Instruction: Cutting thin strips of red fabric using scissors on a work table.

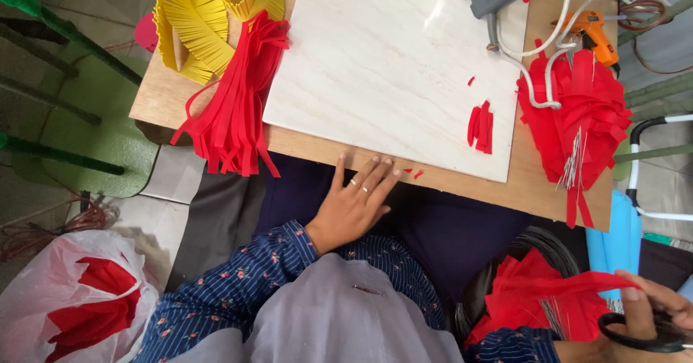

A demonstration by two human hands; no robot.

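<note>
While the left hand (354, 203) lies flat and open, fingers spread at the table (317, 146) edge at six o'clock of the white board (382, 60), the right hand (650, 312), at four o'clock in the view, grips black scissors (639, 334) around a red paper strip (577, 285). More red strips (234, 110) hang off the table at nine o'clock; a nudge could likely drag them down. The orange glue gun (593, 35) at two o'clock might snag its cable.

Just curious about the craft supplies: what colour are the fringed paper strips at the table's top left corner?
Yellow: the fringed paper strips show best in the head view.
</note>
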